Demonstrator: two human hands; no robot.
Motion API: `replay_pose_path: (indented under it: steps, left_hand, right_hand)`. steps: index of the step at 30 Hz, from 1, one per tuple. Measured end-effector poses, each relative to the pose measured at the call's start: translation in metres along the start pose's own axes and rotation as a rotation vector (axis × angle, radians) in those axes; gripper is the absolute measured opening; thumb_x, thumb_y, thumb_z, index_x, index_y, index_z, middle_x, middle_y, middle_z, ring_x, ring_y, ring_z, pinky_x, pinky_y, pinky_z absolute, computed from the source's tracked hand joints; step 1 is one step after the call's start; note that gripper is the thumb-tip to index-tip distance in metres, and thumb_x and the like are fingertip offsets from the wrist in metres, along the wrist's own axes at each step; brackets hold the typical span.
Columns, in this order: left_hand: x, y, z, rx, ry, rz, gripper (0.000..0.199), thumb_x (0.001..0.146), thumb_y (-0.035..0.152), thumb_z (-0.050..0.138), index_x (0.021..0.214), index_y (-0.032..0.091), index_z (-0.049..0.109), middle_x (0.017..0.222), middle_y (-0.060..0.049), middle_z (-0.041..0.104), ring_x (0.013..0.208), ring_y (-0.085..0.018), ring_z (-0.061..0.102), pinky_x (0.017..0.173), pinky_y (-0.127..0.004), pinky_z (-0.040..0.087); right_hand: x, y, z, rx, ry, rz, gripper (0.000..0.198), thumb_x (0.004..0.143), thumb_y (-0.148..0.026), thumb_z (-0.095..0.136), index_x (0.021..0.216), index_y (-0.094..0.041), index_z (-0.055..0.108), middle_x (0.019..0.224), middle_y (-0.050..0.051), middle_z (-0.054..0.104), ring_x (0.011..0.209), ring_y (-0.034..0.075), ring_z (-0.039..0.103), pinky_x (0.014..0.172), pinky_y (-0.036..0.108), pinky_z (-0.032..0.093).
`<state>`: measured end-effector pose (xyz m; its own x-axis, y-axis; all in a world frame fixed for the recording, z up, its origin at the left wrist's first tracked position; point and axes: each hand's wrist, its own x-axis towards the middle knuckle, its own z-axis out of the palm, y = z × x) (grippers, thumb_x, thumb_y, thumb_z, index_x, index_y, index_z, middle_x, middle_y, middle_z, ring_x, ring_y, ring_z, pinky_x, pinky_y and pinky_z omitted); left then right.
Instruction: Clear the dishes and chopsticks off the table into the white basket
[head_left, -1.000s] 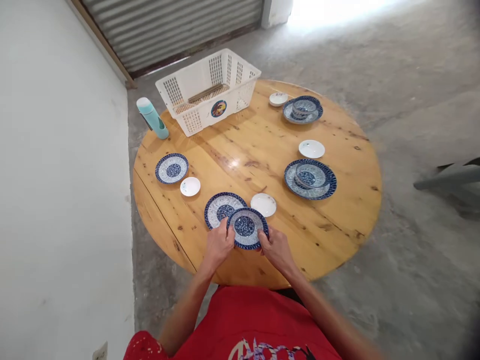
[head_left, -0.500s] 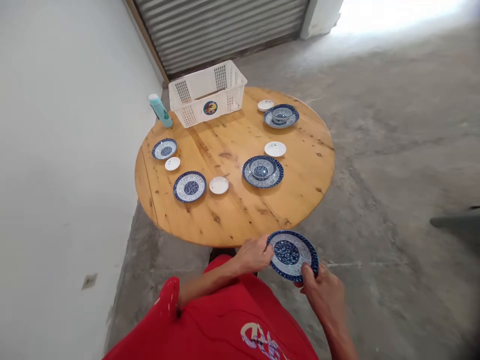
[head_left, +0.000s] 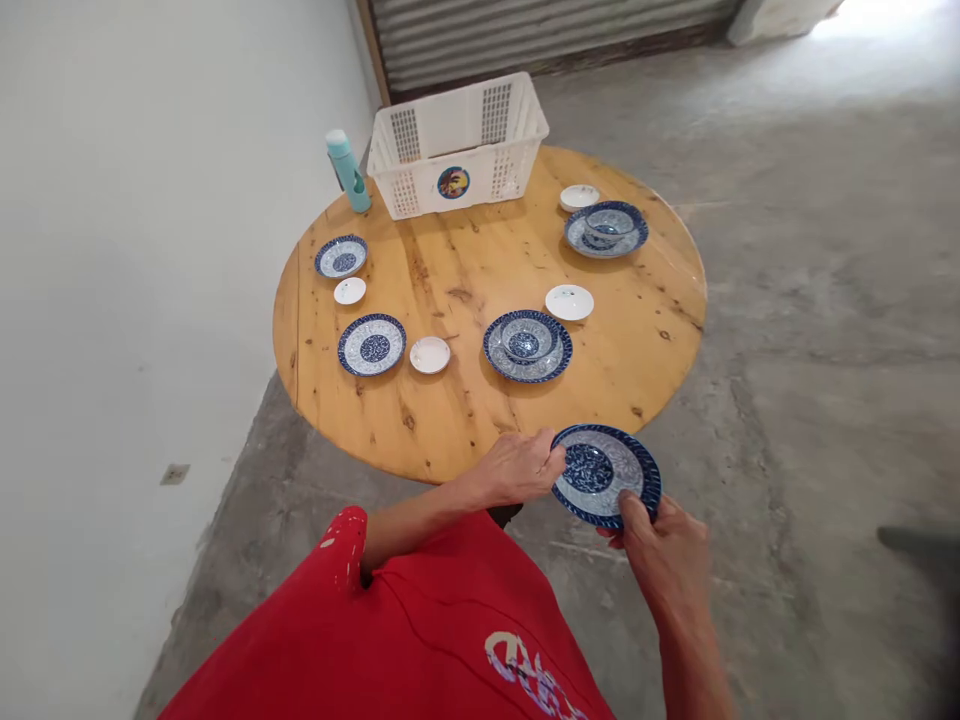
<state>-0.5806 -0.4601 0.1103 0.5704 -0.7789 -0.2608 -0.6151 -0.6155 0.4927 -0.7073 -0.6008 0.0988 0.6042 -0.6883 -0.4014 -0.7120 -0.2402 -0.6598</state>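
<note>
White plastic basket (head_left: 491, 178) at approx. 12 o'clock on bench (head_left: 450, 255); brown item inside, mostly hidden. Bowl (head_left: 610, 222) sits on blue-rimmed plate (head_left: 579, 241) at 2 o'clock; 2nd bowl (head_left: 527, 340) on 2nd plate (head_left: 540, 369) nr centre, twd 4. L hand (head_left: 526, 468) & R hand (head_left: 669, 548): each grip closed on blue-&-white plate (head_left: 598, 476), L at its 9 o'clock, R at its 4. It's held up by bench's 5 o'clock edge.

White wall (head_left: 165, 220), grey concrete floor (head_left: 817, 420), corrugated shutter (head_left: 555, 30) beyond round wooden table (head_left: 480, 255), bright light (head_left: 874, 15) upper right.
</note>
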Motion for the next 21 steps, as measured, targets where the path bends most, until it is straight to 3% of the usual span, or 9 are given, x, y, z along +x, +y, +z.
replay_pose_path:
  steps: [5,11,16,21]
  left_hand:
    - [0.047,-0.009,-0.031,-0.040,0.194,-0.228,0.032,0.102,0.034,0.033,0.107,0.017,0.059,0.090,-0.010,0.073,0.085,-0.024,0.070,0.073,-0.031,0.048]
    - [0.097,-0.036,-0.052,-0.099,0.306,-0.459,0.034,0.102,0.032,0.033,0.112,0.014,0.059,0.089,-0.011,0.074,0.085,-0.024,0.071,0.074,-0.031,0.047]
    - [0.123,-0.052,-0.050,-0.096,0.289,-0.583,0.036,0.103,0.031,0.029,0.114,0.013,0.058,0.092,-0.012,0.074,0.088,-0.025,0.071,0.077,-0.031,0.047]
    - [0.136,-0.061,-0.043,-0.124,0.273,-0.661,0.034,0.102,0.030,0.029,0.120,0.012,0.053,0.092,-0.012,0.074,0.089,-0.026,0.072,0.079,-0.033,0.048]
  right_hand:
    - [0.084,-0.054,-0.010,-0.138,-0.063,-0.226,0.028,0.081,-0.037,0.047,0.056,-0.024,0.051,0.049,0.009,0.060,0.053,0.024,0.061,0.056,0.031,0.042]
    - [0.164,-0.115,0.009,-0.206,-0.205,-0.343,0.024,0.082,-0.033,0.046,0.060,-0.023,0.051,0.050,0.007,0.060,0.050,0.022,0.060,0.057,0.031,0.044]
    - [0.206,-0.127,0.031,-0.258,-0.271,-0.430,0.013,0.082,-0.029,0.046,0.073,-0.022,0.052,0.050,0.006,0.060,0.053,0.024,0.062,0.059,0.031,0.042]
    - [0.233,-0.123,0.046,-0.350,-0.292,-0.545,0.020,0.084,-0.030,0.044,0.085,-0.018,0.059,0.055,0.007,0.060,0.061,0.026,0.062,0.065,0.033,0.043]
